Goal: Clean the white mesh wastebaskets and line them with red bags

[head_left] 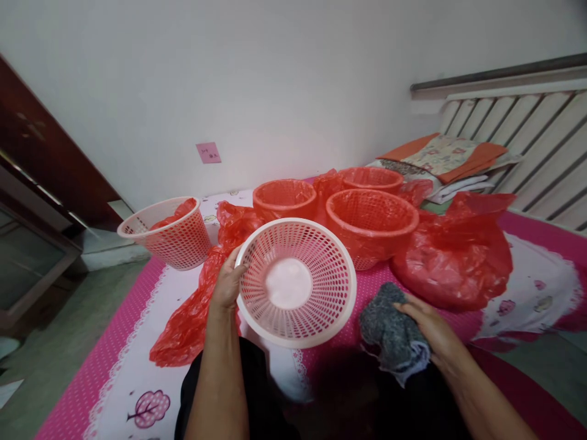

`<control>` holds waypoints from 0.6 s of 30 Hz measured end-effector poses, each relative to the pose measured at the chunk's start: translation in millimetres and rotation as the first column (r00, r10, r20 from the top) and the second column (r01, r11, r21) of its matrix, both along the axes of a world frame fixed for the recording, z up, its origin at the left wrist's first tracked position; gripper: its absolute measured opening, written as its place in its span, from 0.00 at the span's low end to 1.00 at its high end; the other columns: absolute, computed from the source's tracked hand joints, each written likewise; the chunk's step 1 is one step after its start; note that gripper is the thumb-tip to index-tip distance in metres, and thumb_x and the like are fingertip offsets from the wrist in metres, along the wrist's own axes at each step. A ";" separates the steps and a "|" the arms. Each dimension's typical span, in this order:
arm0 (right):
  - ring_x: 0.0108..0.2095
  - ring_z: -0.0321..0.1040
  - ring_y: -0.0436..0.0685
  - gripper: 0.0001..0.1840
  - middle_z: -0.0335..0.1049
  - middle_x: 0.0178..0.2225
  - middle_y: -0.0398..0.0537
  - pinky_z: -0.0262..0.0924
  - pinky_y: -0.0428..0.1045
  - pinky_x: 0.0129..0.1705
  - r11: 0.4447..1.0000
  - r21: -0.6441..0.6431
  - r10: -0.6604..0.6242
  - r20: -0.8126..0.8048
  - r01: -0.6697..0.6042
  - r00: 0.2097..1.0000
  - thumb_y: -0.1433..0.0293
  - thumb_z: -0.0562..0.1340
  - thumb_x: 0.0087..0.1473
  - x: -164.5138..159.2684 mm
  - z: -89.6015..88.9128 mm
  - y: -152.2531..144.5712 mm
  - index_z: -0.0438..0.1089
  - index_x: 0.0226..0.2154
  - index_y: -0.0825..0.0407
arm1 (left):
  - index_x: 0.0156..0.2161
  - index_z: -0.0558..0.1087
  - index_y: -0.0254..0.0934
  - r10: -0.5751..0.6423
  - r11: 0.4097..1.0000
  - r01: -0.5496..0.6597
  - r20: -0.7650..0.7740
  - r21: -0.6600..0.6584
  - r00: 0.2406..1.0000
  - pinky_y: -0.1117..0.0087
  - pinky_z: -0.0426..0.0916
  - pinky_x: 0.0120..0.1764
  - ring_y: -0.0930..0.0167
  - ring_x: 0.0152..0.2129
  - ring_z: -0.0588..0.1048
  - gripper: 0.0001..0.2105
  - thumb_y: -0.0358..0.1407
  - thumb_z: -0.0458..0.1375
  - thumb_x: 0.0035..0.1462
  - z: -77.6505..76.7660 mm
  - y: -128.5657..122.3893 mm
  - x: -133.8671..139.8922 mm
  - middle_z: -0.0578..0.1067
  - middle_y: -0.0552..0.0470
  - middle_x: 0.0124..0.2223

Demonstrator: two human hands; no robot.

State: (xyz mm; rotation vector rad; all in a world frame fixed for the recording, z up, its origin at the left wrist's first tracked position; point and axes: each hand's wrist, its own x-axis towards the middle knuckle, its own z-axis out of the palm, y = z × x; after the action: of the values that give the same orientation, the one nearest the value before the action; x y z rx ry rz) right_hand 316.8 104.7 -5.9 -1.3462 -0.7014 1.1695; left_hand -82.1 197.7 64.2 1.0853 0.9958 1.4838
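Note:
My left hand [228, 280] grips the rim of a pale pink plastic basket [288, 284], holed all round, its open mouth tilted toward me with nothing inside. To the right of it, my right hand [424, 324] is closed on a grey cloth [389, 330] with a whitish edge, bunched up and apart from the basket. Just behind the basket stand a red-bag-lined basket [371, 226] and another lined basket [284, 201]. A loose red plastic bag [197, 311] spreads beside my left forearm.
At the left a pink basket [183, 238] leans with red plastic inside. One more lined basket [371, 177] stands at the back, and a full-looking red bag [458, 263] sits at the right. Folded bedding [449, 159] lies by the radiator [541, 140]. A pink-and-white cover [132, 342] lies underneath.

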 end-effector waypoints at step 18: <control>0.62 0.72 0.64 0.30 0.73 0.63 0.52 0.61 0.67 0.69 0.617 0.760 -0.482 0.160 0.204 0.861 0.61 0.67 0.61 -99.4 142.8 23.1 0.69 0.63 0.47 | 0.56 0.79 0.38 -0.098 0.993 0.102 -0.058 0.061 0.993 0.59 0.69 0.58 0.58 0.51 0.79 0.27 0.41 0.73 0.50 -4.6 -4.7 6.0 0.82 0.44 0.55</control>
State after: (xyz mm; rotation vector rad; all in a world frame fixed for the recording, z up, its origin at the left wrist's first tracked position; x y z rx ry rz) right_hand 217.4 127.9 136.9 -0.9258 -0.9730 0.2354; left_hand -76.1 192.9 59.6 1.2100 0.9238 1.4190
